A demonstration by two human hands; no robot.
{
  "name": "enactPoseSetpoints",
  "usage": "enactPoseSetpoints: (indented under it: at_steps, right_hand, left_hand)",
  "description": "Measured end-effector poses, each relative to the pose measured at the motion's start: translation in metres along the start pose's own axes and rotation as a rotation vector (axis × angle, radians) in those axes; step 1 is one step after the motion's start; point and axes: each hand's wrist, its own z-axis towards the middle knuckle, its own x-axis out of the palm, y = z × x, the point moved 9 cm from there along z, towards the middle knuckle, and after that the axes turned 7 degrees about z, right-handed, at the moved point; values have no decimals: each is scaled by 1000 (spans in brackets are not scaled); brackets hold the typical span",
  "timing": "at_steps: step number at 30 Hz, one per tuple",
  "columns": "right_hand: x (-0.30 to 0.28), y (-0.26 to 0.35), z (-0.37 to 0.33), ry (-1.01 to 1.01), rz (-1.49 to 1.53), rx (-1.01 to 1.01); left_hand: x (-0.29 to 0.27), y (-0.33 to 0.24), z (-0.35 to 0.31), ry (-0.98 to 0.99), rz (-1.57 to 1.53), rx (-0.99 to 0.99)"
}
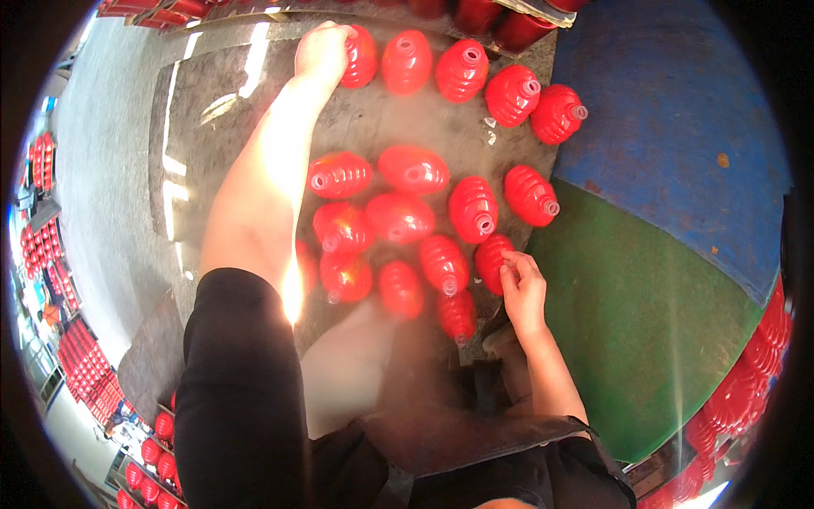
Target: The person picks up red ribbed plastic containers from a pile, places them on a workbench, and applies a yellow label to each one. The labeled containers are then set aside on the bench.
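On the dark mat [212, 93], two hands worked among red ribbed bottles.
Left hand [320, 49] gripped the far-left bottle [360, 56]; right hand [524, 293], fingers half-curled, touched a near-edge bottle [492, 261]; crowded neighbours could topple if nudged.

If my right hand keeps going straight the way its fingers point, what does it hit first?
The right hand points up and left, with its fingertips already at a ribbed red bottle, so that comes first. Beyond it lies another red bottle, though depth is uncertain.

Left hand [320, 49] stretched far out, gripping a red ribbed bottle [360, 57] at the end of the far row. Right hand [524, 293] touches near bottle [493, 261] in the closer cluster on dark floor [212, 102]. Blue-green mat [661, 254] beside.
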Motion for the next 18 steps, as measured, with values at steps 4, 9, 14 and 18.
enactPoseSetpoints:
  at_steps: [4,9,14,18]
  right_hand:
    - [3,10,4,25,-1,-5]
    - [4,29,8,20,70,-59]
    - [10,45,5,40,58,-72]
    - [7,53,-10,35,72,-53]
  left_hand:
    - [-44,-9,-41,-318,6,47]
    - [-27,-2,-156,288,145,-58]
    - [-4,0,-225,476,115,-239]
    - [-4,3,-230,366,71,-294]
